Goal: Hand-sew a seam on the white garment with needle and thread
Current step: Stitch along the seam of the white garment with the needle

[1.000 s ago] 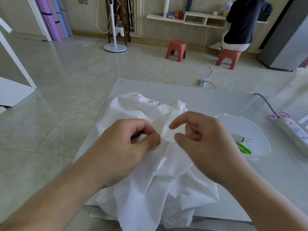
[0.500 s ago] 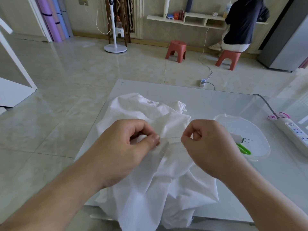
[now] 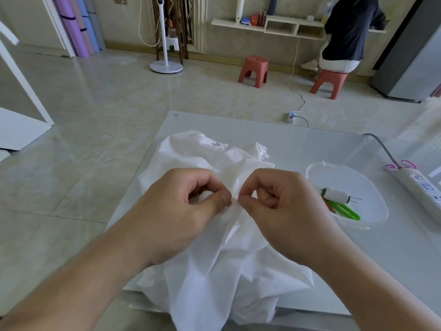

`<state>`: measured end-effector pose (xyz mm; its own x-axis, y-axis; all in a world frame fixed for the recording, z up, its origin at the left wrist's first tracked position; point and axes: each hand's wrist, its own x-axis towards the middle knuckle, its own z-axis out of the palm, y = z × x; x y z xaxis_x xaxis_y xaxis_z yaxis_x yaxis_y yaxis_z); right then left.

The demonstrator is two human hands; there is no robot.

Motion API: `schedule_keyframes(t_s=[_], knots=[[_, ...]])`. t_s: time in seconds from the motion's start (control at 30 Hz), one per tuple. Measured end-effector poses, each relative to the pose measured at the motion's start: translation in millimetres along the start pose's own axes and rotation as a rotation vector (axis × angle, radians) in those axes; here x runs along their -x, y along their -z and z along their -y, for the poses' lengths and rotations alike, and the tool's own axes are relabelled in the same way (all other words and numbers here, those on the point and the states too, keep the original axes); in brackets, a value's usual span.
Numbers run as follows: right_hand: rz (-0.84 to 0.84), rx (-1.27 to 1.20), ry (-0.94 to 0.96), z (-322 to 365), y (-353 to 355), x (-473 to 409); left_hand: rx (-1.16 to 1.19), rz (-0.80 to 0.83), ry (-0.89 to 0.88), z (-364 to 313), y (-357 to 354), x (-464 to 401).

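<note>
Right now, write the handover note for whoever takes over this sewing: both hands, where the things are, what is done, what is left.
Left hand: thumb and forefinger pinch a fold of the white garment.
Right hand: pinched shut at the same fold, thumb tips nearly touching. Needle and thread are too fine to see; presumably in this pinch.
The garment lies bunched on the table, its near edge hanging over the front.
The clear bowl to the right holds a white thread spool and a green-handled tool.
Done: no finished stitches can be made out.
Left: sew the seam, knot, cut.
</note>
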<state>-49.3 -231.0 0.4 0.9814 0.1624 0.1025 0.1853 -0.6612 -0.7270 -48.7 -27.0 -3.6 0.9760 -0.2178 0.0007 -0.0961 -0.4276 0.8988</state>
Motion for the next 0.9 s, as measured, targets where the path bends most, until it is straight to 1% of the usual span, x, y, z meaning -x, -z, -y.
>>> schedule_keyframes(t_s=[0.13,0.2,0.23,0.3,0.43,0.5,0.7,0.8,0.9], knots=[[-0.001,0.196,-0.107,-9,3,-5,0.026,-0.011,0.013,0,1,1],[0.007,0.224,-0.163,-11,4,-6,0.018,-0.01,0.008,1,1,1],[0.006,0.219,-0.17,-11,4,-7,0.015,-0.009,0.005,1,1,1],[-0.006,0.159,-0.117,-9,4,-5,0.021,-0.006,0.003,1,1,1],[0.024,-0.083,0.039,3,4,0,0.011,0.001,-0.012,0,2,2],[0.043,-0.087,0.053,7,0,2,-0.006,0.002,-0.025,1,1,1],[0.019,-0.052,0.043,7,-3,1,0.023,0.005,-0.026,1,0,0],[0.013,-0.085,-0.026,3,0,0,0.03,-0.004,-0.027,2,0,-1],[0.025,-0.062,-0.114,2,1,-1,0.049,-0.017,-0.02,3,1,0]])
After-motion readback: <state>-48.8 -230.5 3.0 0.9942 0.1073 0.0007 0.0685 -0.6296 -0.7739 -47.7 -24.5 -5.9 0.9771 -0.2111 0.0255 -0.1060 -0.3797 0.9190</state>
